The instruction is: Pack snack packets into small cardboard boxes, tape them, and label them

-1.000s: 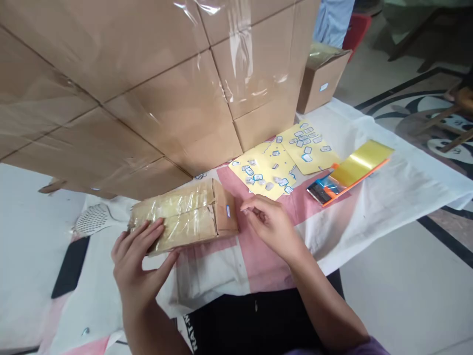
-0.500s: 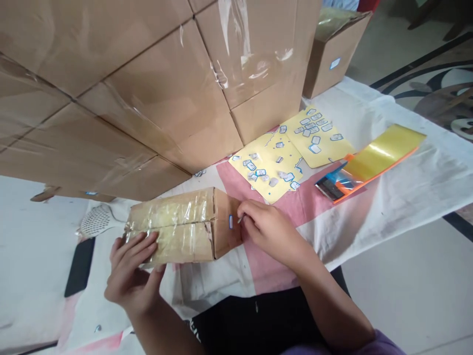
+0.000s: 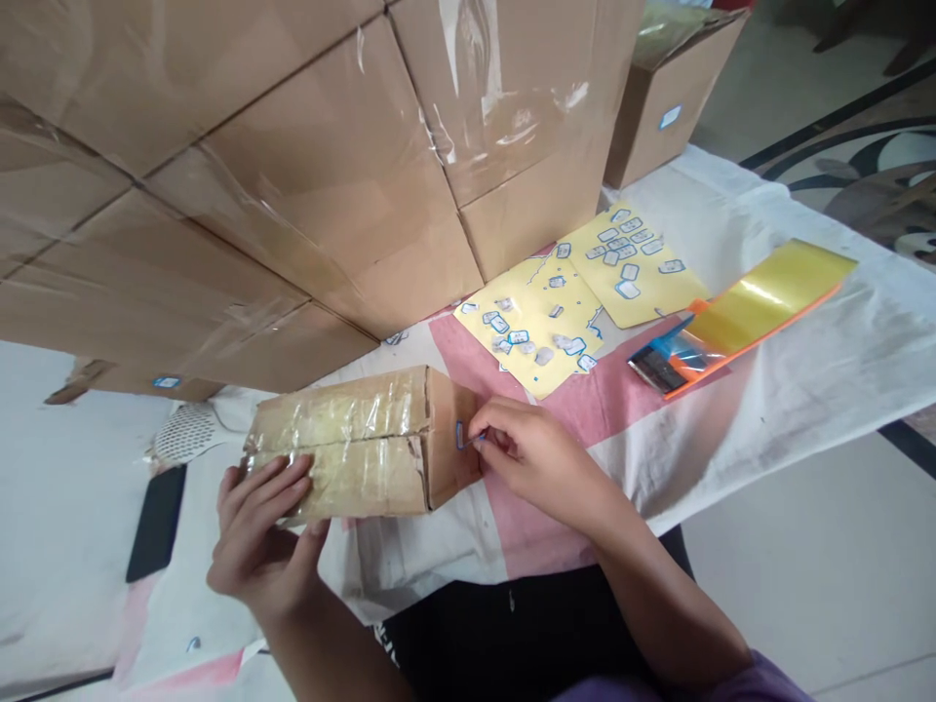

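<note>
A small cardboard box (image 3: 351, 444), sealed with shiny clear tape, lies on the cloth in front of me. My left hand (image 3: 263, 526) holds its left end, fingers over the taped top and thumb against the near side. A small blue-edged label (image 3: 460, 435) sticks to the box's right end face. Beside that label my right hand (image 3: 526, 453) is closed in a pinch, fingertips at the box. A tiny bluish bit shows at the fingertips; what it is, I cannot make out. Two yellow sheets (image 3: 530, 327) with several blue-edged stickers lie beyond my right hand.
Large taped cartons (image 3: 307, 195) rise like a wall behind the box. An orange tape dispenser with yellow tape (image 3: 767, 292) lies at right. Another labelled carton (image 3: 673, 107) stands at the back right. A white slotted skimmer (image 3: 186, 432) and a black phone-like slab (image 3: 156, 522) are at left.
The view has shifted slightly. My right fingertips have moved a little at the box's end face, and a bluish bit now shows between them. My left hand stays on the box.
</note>
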`<action>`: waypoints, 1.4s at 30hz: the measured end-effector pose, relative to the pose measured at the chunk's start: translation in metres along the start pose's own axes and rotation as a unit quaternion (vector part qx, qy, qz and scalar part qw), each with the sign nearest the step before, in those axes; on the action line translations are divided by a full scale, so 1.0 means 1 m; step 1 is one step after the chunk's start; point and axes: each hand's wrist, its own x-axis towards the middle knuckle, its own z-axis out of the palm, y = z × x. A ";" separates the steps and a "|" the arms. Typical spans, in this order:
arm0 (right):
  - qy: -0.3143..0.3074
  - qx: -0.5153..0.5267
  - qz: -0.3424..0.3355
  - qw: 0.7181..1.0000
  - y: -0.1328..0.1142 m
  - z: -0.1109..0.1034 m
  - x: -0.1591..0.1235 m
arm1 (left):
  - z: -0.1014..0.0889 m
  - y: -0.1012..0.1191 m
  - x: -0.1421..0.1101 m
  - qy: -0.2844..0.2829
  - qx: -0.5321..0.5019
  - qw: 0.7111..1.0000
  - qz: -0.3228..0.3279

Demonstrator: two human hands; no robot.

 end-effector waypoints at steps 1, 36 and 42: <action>0.004 0.000 -0.002 1.000 0.000 0.000 0.001 | 0.000 0.000 0.000 0.000 0.001 1.000 -0.001; 0.050 -0.006 -0.095 0.994 -0.004 0.013 -0.002 | 0.000 -0.003 -0.001 -0.002 0.035 0.999 -0.002; 0.165 -0.084 -0.057 0.981 -0.009 -0.045 0.004 | 0.005 -0.002 0.002 0.027 0.004 1.000 -0.009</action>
